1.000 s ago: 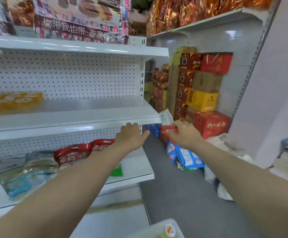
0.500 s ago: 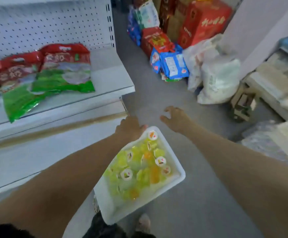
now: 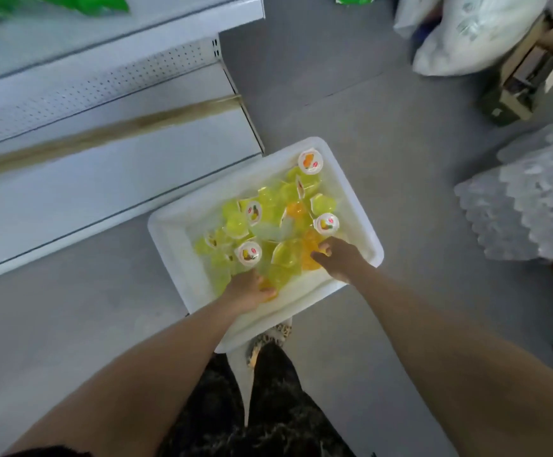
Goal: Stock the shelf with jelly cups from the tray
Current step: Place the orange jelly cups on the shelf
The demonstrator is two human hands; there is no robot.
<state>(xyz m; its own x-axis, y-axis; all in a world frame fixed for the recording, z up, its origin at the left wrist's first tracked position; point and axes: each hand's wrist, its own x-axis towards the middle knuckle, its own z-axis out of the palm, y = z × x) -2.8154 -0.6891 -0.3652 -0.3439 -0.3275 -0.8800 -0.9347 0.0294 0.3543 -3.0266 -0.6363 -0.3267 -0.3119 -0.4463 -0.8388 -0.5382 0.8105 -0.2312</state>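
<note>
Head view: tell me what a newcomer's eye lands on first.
The bright yellow and orange jelly cups heaped in the white tray on the grey floor, mid-frame. Next, the left hand and right hand sunk in the pile's near side, the right one apparently gripping an orange cup. The white shelf stands at upper left.

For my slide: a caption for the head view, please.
Left hand and right hand grasp yellow and orange jelly cups in a white plastic tray.
</note>
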